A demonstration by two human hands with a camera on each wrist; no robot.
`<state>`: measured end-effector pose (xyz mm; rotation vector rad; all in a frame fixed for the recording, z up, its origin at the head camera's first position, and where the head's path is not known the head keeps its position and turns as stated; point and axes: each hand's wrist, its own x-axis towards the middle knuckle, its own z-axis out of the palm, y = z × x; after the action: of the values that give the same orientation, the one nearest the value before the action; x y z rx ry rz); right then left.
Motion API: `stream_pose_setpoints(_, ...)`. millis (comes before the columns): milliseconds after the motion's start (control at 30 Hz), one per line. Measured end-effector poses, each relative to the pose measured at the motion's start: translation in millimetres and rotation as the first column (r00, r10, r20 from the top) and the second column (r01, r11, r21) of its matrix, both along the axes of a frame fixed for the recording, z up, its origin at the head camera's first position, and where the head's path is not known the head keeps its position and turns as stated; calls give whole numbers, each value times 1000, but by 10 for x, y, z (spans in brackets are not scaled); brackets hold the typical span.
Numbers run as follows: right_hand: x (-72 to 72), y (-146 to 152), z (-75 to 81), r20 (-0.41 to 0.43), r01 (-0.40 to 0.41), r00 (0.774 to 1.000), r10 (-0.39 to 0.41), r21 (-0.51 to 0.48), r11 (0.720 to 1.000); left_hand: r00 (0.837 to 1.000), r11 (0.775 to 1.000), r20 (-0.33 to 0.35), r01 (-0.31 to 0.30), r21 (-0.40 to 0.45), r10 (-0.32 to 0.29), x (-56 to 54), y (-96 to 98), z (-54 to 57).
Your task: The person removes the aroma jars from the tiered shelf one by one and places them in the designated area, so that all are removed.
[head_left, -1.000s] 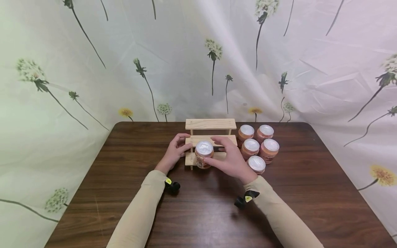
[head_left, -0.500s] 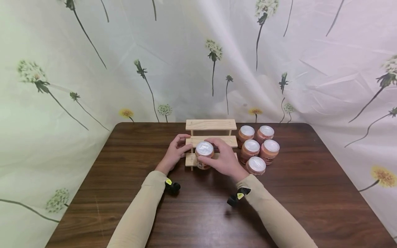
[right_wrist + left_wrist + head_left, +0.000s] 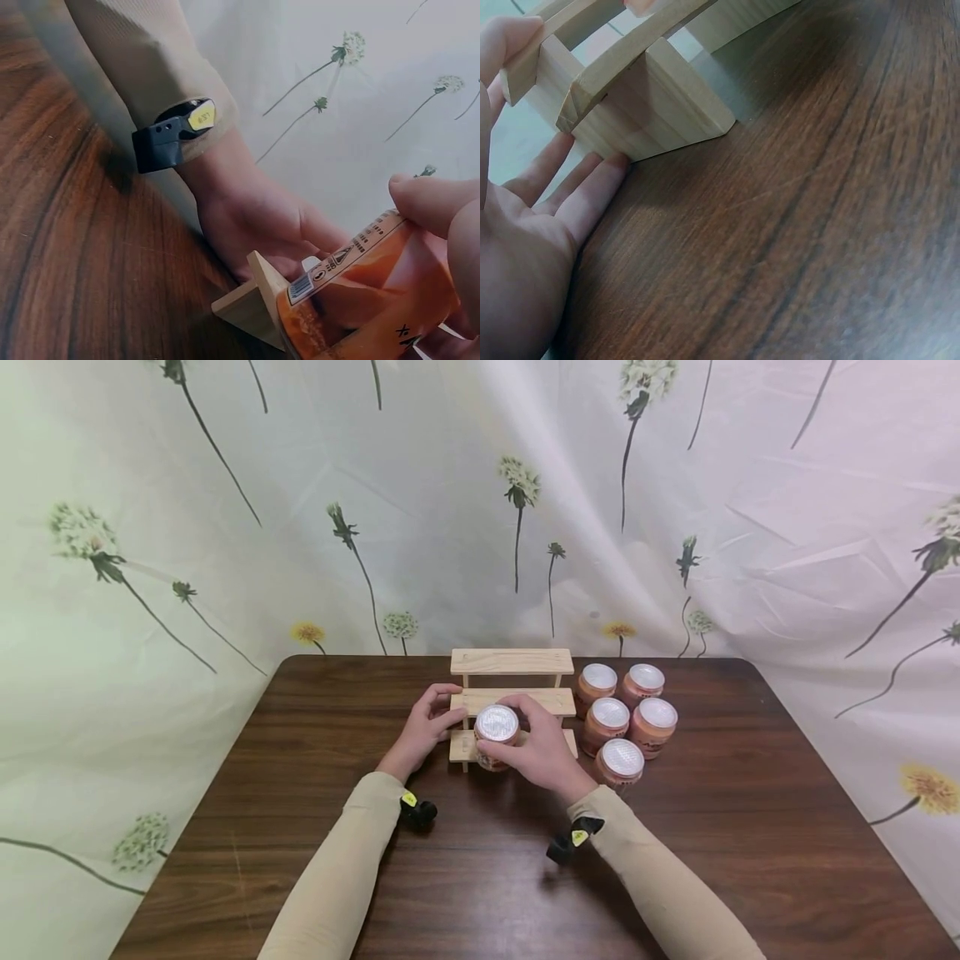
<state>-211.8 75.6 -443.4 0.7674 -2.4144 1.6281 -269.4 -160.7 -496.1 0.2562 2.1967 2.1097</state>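
Note:
In the head view, a three-tier wooden display rack [image 3: 512, 662] stands at the back middle of the table. My left hand [image 3: 422, 732] grips its left end, with thumb and index finger at the middle plank; in the left wrist view other fingers [image 3: 592, 196] touch its side panel. My right hand [image 3: 543, 750] holds a jar [image 3: 497, 724] with a silvery-white lid between thumb and fingers. The jar is upright at the left part of the lowest plank [image 3: 461, 745]. Its orange label [image 3: 375, 277] shows in the right wrist view, close to the plank's end; its base contact is unclear.
Several similar jars [image 3: 609, 714] stand grouped right of the rack, the nearest jar [image 3: 622, 760] close to my right wrist. A dandelion-patterned cloth [image 3: 450, 527] hangs behind the dark wooden table [image 3: 315, 793]. Each wrist wears a black camera [image 3: 417, 812].
My right hand has shifted left around the jar, its fingers closer about it. The jar is nearly where it was. My left hand stays at the rack.

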Motion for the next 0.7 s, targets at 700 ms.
stream_pose_setpoints(700,257,252,276,-5,23,1000,-23,-101,995,1000,1000,25,-8,4,8,1,7,5)
